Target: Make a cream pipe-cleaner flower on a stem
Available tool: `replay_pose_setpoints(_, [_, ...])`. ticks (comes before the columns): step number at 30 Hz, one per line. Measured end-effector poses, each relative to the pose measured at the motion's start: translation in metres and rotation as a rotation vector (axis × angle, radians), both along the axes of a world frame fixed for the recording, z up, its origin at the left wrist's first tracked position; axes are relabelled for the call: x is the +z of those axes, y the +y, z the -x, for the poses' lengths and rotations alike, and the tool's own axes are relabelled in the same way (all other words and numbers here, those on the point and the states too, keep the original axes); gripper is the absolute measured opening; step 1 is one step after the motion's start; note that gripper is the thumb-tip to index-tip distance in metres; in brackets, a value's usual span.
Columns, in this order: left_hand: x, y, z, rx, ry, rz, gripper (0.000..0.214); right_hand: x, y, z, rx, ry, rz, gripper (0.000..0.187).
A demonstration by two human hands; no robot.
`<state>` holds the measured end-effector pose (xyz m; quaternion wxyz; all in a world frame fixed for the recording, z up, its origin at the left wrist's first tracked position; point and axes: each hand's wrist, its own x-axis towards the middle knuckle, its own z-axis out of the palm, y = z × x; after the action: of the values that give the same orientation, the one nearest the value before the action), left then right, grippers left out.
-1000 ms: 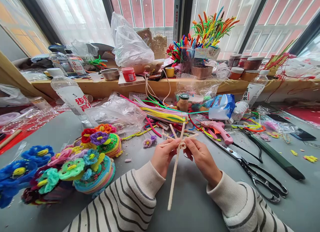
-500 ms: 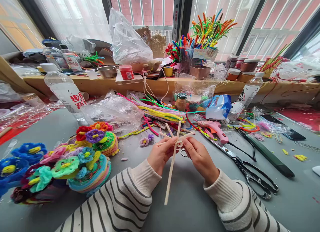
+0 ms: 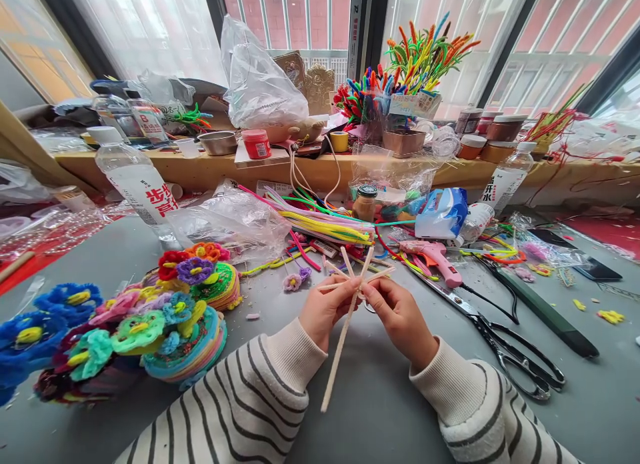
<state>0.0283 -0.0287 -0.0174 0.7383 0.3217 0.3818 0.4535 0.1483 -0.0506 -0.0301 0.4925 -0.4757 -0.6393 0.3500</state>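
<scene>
Several cream pipe cleaners (image 3: 339, 361) cross at a coiled centre and spread out like a star, one long end pointing down towards me. My left hand (image 3: 324, 309) pinches them just left of the crossing. From the other side, my right hand (image 3: 400, 317) closes thumb and fingers on the crossing, hiding most of the coil. Both hands are above the grey table (image 3: 370, 411). A small ring (image 3: 369, 307) lies on the table behind my right fingertips, partly covered.
Pipe-cleaner flowers (image 3: 140, 331) stand at left. Black-handled scissors (image 3: 520, 344), a pink glue gun (image 3: 435, 261) and a dark green tool (image 3: 550, 314) lie at right. Behind my hands are a pipe-cleaner bundle (image 3: 325, 227), a small jar (image 3: 365, 203) and a water bottle (image 3: 137, 181).
My hands have drawn closer together, and my right fingers now cover the coil that showed before. The long pipe-cleaner end has swung a little to the left.
</scene>
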Motion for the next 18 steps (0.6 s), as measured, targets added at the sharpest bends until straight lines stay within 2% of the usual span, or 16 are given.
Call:
replay_pose_setpoints(9, [-0.0015,-0.0004,0.0014,-0.021,-0.023,0.027,0.015,0.0009,-0.0038,0.003,-0.071,-0.132,-0.097,0.019])
replay_pose_setpoints(18, [-0.0016,0.0003,0.0019,-0.024,0.0,0.025,0.016,-0.0042,0.0001,0.0001,0.025,0.066,0.046,0.023])
